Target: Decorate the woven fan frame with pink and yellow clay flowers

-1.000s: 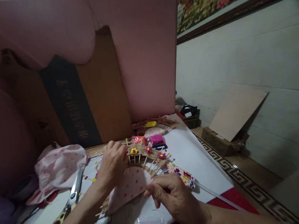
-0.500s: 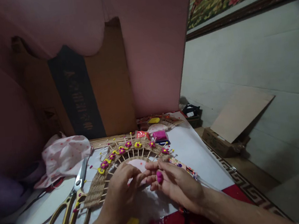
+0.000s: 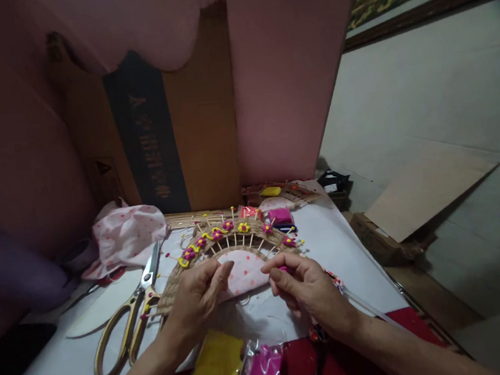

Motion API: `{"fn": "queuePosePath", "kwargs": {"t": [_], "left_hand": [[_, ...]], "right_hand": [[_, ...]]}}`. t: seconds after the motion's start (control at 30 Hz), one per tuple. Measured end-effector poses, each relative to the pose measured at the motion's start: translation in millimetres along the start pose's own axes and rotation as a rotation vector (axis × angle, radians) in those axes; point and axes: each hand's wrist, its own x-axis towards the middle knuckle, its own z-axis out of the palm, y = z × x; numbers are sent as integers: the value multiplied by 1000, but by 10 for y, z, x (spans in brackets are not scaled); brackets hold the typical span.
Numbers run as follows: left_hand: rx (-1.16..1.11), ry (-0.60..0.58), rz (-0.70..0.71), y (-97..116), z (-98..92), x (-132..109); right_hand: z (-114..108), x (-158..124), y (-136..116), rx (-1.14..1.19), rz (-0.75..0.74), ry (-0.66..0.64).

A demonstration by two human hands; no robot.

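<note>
My right hand (image 3: 304, 283) is half curled, with a bit of magenta clay (image 3: 283, 268) showing between its fingers. To its left, my left hand (image 3: 203, 292) is closed in a pinch, thumb against the fingers; whatever it may hold is too small to make out. A gap separates the two hands. Behind them lies a fan (image 3: 212, 249) woven of twine over thin sticks, decorated with magenta and yellow clay flowers and ball tips. A pink dotted cloth (image 3: 243, 267) covers its inner part. My left hand hides part of the fan's lower left side.
Gold-handled scissors (image 3: 142, 296) lie left of the fan. Nearer me are yellow clay (image 3: 219, 359) and a bag of magenta clay (image 3: 265, 372). A crumpled dotted cloth (image 3: 129, 234), another magenta pack (image 3: 279, 216) and a tall cardboard sheet (image 3: 203, 114) stand farther back.
My hands have drawn apart. The magenta clay, earlier lying on my right hand's open fingers, is now mostly covered by its curled fingers. The view has shifted left and down.
</note>
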Motion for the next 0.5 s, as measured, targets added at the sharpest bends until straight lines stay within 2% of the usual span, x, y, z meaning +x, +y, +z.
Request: {"fn": "queuePosePath", "kwargs": {"t": [0.23, 0.37, 0.43, 0.5], "left_hand": [[117, -361, 90, -6, -23, -37], [91, -626, 113, 78, -209, -48], [39, -771, 80, 120, -311, -73], [79, -823, 40, 134, -351, -128]], "right_hand": [[55, -22, 24, -13, 21, -10], [37, -18, 40, -89, 35, -3], [31, -17, 40, -75, 35, 32], [36, -21, 30, -75, 24, 58]]}}
